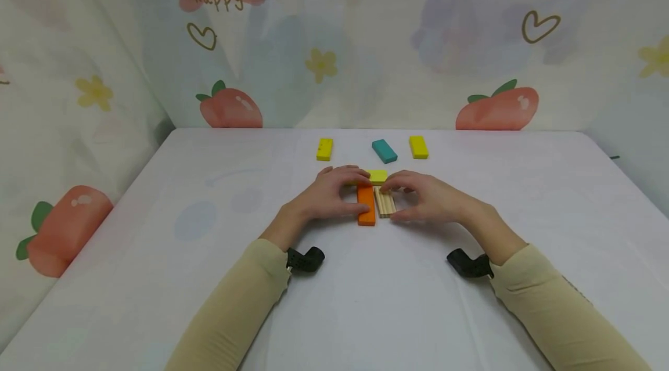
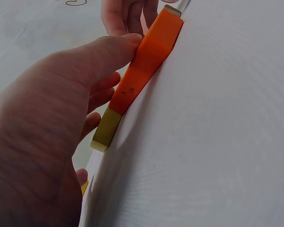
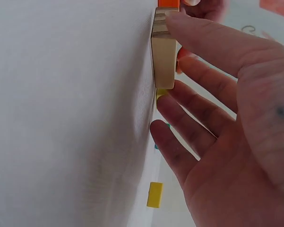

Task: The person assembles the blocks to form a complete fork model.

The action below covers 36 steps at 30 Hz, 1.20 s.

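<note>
An orange block [image 1: 367, 206] lies lengthwise on the white table, side by side with a plain wooden block [image 1: 385, 201] with striped grain. Across their far ends lies a yellow block [image 1: 377, 176], partly hidden by the fingers. My left hand [image 1: 337, 192] holds the orange block, thumb at its near end and fingertips by its far end and the yellow block. From the other side, my right hand [image 1: 431, 197] grips the wooden block between a thumb at its near end and a forefinger toward its far end. The remaining right fingers spread loosely in the right wrist view.
Farther back on the table [image 1: 130, 278] lie a yellow block [image 1: 324, 149] on the left, a tilted teal block [image 1: 384, 151] and another yellow block [image 1: 418, 147] on the right. A patterned cloth [image 1: 366, 40] hangs behind the table. Each wrist wears a black camera.
</note>
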### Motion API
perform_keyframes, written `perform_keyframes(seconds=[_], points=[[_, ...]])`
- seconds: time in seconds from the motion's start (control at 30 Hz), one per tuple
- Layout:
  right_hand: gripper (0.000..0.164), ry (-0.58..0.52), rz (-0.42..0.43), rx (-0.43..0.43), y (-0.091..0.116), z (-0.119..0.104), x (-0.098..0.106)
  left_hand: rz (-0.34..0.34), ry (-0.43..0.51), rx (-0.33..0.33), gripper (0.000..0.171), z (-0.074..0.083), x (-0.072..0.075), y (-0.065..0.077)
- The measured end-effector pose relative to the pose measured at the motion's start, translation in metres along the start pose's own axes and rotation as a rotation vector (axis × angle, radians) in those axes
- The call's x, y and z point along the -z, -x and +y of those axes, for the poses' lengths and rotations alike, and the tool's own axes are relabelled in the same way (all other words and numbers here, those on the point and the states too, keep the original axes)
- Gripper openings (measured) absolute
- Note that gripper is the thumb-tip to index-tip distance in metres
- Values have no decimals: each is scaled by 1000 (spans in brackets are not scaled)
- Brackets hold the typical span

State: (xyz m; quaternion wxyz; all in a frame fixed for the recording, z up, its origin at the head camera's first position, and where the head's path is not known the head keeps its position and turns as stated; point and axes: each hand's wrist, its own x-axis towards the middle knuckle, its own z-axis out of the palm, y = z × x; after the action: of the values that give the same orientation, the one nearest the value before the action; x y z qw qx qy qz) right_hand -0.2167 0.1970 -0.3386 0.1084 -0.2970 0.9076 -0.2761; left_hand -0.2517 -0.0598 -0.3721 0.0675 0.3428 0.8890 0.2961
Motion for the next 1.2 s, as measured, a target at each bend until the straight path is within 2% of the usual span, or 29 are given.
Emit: perform_keyframes(seconds=[0.53, 0.93, 1.2], points=[[36, 19, 37, 15, -1, 3, -3, -3, 23, 22, 48, 0, -1, -1], [36, 8, 61, -10, 2, -1, 2, 0, 40, 26, 47, 0, -1, 0], [35, 8, 90, 8, 5, -1, 3, 3, 40, 29, 47, 0, -2, -1]])
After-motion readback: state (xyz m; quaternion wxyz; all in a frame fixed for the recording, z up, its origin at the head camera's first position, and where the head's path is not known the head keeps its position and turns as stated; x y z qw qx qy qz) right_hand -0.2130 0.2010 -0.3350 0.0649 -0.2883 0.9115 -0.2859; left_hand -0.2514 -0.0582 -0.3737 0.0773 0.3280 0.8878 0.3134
